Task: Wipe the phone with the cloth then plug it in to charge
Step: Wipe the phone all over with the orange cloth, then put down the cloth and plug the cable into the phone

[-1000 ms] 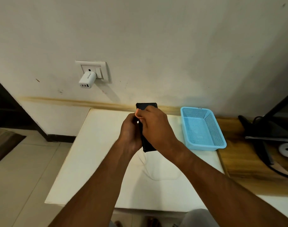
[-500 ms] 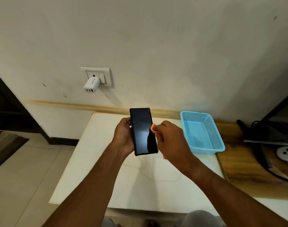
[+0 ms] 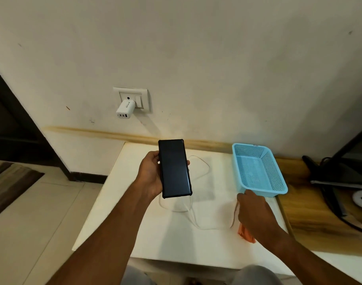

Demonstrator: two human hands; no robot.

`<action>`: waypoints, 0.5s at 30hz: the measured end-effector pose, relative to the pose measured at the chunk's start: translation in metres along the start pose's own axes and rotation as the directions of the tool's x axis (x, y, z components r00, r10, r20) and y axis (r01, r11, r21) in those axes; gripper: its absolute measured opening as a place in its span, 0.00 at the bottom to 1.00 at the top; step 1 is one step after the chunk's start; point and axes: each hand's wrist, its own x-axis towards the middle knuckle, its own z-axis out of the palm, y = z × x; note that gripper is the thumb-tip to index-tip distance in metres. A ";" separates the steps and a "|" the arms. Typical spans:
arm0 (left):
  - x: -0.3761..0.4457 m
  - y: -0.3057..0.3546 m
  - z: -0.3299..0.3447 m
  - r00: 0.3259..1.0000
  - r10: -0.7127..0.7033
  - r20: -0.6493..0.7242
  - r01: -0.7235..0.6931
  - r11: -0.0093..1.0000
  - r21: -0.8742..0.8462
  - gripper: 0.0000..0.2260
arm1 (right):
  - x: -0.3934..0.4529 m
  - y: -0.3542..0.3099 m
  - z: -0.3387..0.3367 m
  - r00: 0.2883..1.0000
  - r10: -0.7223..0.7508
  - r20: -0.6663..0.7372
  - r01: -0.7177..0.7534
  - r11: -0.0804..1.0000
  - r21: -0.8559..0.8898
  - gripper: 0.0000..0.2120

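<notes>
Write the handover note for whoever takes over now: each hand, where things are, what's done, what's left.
Left hand grips the phone, screen up, above the table.
Right hand is low on the table by the basket, over the orange cloth; whether it grips the cloth is hidden.
Cable lies loose on the table, not in the phone. Charger sits in the wall socket.
Done: cannot tell if wiped.
Left: connect cable to phone and charger.

The phone (image 3: 174,168) was black, its screen dark. An orange cloth (image 3: 246,234) and a white cable (image 3: 198,202) lay on the white tabletop (image 3: 118,212). At its right edge sat a light blue, mesh-patterned basket (image 3: 258,169). The wall charger (image 3: 125,109) was white.
</notes>
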 end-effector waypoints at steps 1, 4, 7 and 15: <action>0.000 0.002 -0.003 1.000 0.002 0.000 -0.002 1.000 -0.002 0.23 | -0.001 0.004 0.002 0.999 0.002 0.036 0.000 0.999 -0.033 0.05; -0.001 0.007 -0.010 1.000 0.015 0.001 -0.015 1.000 -0.016 0.23 | -0.003 0.014 0.006 0.995 0.004 0.101 0.007 0.994 -0.109 0.08; -0.001 0.010 -0.016 1.000 0.020 0.004 -0.019 0.999 -0.038 0.23 | -0.006 0.019 0.006 0.994 -0.011 0.106 0.029 0.987 -0.161 0.10; 0.000 0.011 -0.031 1.000 -0.014 -0.005 0.014 0.998 -0.055 0.25 | -0.004 0.024 0.016 0.996 0.026 0.082 -0.014 0.989 -0.151 0.08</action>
